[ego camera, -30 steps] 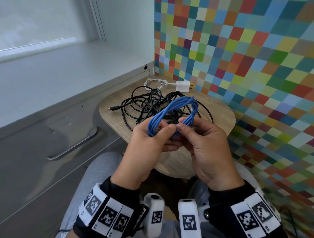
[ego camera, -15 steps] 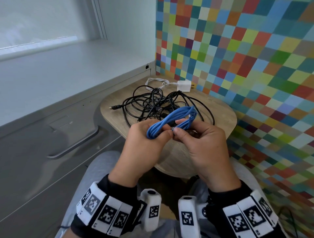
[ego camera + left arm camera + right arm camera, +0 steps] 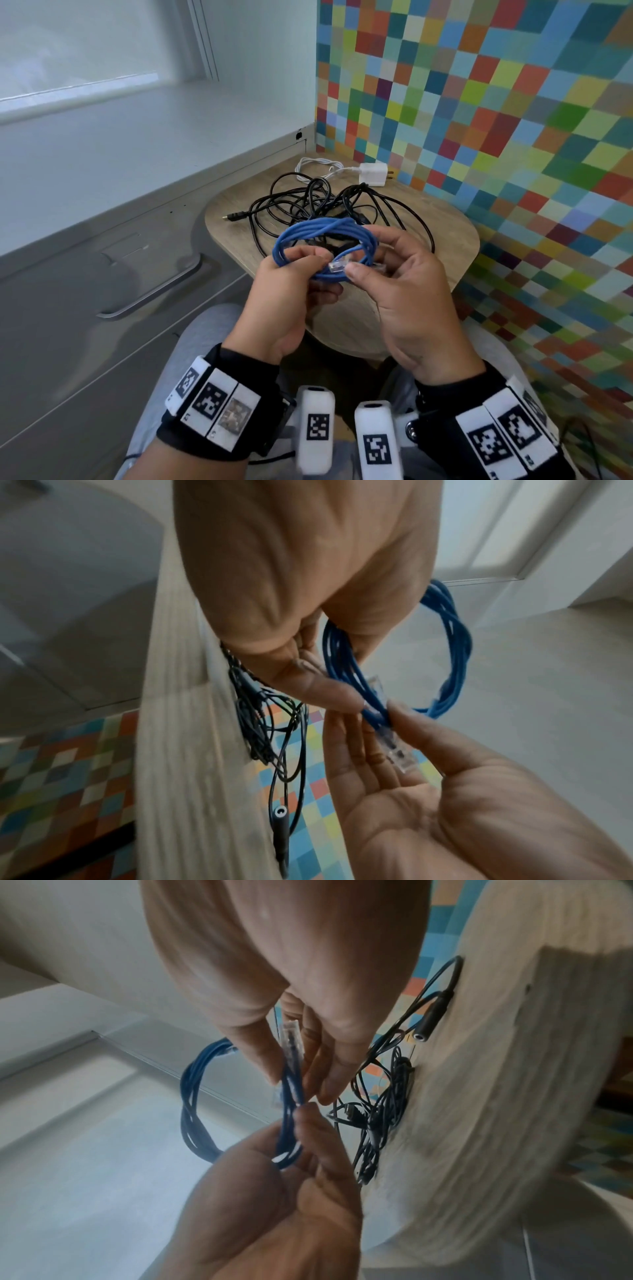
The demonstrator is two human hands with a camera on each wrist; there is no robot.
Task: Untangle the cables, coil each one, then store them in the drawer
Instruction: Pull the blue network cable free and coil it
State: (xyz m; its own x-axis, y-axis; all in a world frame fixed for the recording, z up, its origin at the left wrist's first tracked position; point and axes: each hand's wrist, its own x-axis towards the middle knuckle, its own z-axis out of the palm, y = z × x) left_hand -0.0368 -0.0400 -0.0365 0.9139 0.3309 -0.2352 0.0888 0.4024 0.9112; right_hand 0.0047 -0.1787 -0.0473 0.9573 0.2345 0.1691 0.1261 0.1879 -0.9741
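On the far left stands a grey cabinet with one drawer front in view, its single curved handle (image 3: 150, 294) running along it; the drawer is closed.

Next comes the left hand (image 3: 291, 301), held above the near edge of the table. Its fingers and thumb are curled round the left side of one blue cable (image 3: 325, 236), which is wound into a coil of several loops. The left wrist view shows the loops passing between thumb and fingers (image 3: 308, 685).

The coil spans across to the right hand (image 3: 407, 291), which pinches the strands on the right side between thumb and fingertips. Two clear plastic plugs show on this cable: one plug (image 3: 337, 265) sits between the two hands by the thumb tips, and the second (image 3: 399, 756) lies against the right fingers in the left wrist view.

Behind the hands, on one small rounded wooden table (image 3: 438, 219), lies one tangled heap of black cables (image 3: 308, 205). How many black cables make up the heap I cannot count; probably at least two, since one flat plug (image 3: 236, 216) sticks out at its left and one round jack socket (image 3: 428, 1026) shows in the right wrist view. At the back edge sits one white charger (image 3: 373, 174) with its thin white cord (image 3: 315, 166) looped to the left of it.

On the right rises a wall of many-coloured squares (image 3: 513, 120).
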